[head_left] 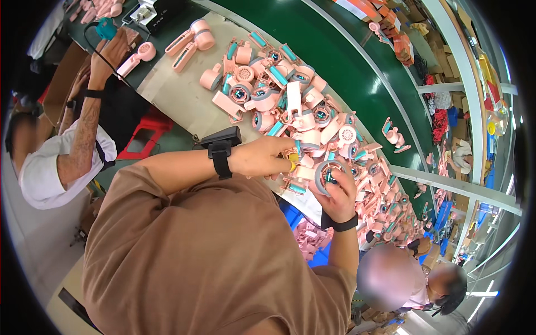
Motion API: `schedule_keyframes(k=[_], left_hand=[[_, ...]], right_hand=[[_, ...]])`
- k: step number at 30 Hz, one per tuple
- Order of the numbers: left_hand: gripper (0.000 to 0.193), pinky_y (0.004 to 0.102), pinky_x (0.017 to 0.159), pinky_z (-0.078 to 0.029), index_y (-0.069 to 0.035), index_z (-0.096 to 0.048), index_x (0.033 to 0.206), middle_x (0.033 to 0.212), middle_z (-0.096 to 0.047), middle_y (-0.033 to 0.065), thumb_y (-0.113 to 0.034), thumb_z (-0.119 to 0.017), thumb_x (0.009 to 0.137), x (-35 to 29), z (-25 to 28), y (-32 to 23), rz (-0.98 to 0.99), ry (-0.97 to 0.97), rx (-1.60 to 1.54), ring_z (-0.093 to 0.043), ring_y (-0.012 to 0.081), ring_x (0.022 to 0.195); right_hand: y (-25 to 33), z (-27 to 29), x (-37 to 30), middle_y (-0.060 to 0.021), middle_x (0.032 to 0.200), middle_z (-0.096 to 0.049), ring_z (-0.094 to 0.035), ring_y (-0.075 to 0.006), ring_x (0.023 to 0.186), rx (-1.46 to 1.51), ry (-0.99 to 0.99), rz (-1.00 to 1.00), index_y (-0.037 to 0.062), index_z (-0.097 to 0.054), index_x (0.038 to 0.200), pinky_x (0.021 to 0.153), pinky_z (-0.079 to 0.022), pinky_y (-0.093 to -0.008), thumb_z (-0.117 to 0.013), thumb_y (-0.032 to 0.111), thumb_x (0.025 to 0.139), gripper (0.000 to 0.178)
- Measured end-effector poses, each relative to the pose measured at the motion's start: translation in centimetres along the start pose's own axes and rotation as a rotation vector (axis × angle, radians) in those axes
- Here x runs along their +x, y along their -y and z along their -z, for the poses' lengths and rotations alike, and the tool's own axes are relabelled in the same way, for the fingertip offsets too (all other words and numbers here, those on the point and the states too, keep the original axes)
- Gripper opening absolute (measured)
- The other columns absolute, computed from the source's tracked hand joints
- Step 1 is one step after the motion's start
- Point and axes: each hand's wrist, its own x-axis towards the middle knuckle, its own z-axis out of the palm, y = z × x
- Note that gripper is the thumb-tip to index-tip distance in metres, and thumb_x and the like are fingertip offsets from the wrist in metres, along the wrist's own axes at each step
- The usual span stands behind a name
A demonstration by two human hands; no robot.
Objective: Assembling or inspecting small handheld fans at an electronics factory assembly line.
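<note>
My right hand [340,197] is closed around the round head of a pink handheld fan [305,172], which has a grey ring and an open face with parts inside. My left hand [258,158] reaches in from the left, its fingers closed at the handle side of the same fan. A small yellow patch [293,162] shows at those fingertips; what it is I cannot tell. Just beyond both hands lies a heap of pink fan bodies [304,120], many with a turquoise cylinder in an open handle.
The heap runs right along the pale worktop [162,84]. A green conveyor belt [335,61] passes behind it, carrying a few fans. Below the bench edge sits a blue bin [319,258] of pink parts. A co-worker's arm [84,128] is at left, near a red stool [146,133].
</note>
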Motion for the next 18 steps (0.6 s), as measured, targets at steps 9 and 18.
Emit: schedule_keyframes(k=[9,18], left_hand=[[0.025,0.0360,0.057,-0.047,-0.002,-0.052,0.091,0.070,-0.060,0.0115,-0.016,-0.060,0.072,2.4,-1.0,2.5,-0.366,-0.179,0.302,-0.059,0.0234,0.059],[0.029,0.0400,0.059,-0.047,-0.002,-0.052,0.096,0.075,-0.059,0.0181,-0.016,-0.059,0.071,4.5,-2.9,1.7,-0.229,-0.126,0.687,-0.060,0.0334,0.067]], right_hand=[[0.0,1.6,-0.1,-0.0101,0.112,-0.051,-0.050,-0.0371,0.107,-0.008,0.062,-0.041,0.0132,-0.053,0.106,0.081,-0.050,-0.0418,-0.078,0.011,0.061,0.052],[0.7,2.7,1.7,-0.0124,0.104,-0.054,-0.057,-0.0274,0.092,0.006,0.280,-0.562,0.0129,-0.052,0.121,0.076,-0.047,-0.0342,-0.070,0.036,0.071,0.058]])
